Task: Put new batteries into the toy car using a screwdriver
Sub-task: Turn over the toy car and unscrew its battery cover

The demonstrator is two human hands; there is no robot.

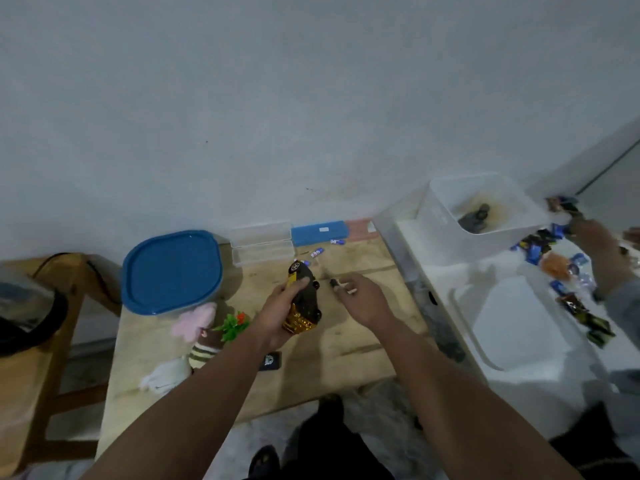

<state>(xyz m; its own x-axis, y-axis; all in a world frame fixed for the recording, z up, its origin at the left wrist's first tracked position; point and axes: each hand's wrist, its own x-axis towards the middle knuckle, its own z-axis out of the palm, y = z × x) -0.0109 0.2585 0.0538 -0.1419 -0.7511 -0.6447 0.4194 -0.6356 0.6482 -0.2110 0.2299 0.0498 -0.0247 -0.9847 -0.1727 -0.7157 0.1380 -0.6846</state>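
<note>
My left hand [278, 311] grips a gold and black toy car [304, 299], turned so its dark underside faces up, above the wooden table [346, 355]. My right hand [360, 299] hovers just right of the car with fingers loosely curled, holding a small screwdriver [335, 283] whose dark tip points toward the car. Two blue and white batteries [317, 252] [337, 241] lie on the table behind the car. A third one shows partly by the car's far wheel.
A blue-lidded tub [171, 270] stands at the left, with clear boxes [261, 242] and a blue case [319, 232] along the wall. Soft toys [195, 327] and a green plastic plant [233, 325] lie near my left forearm. Another person's hand [599, 247] reaches over wrappers at the right.
</note>
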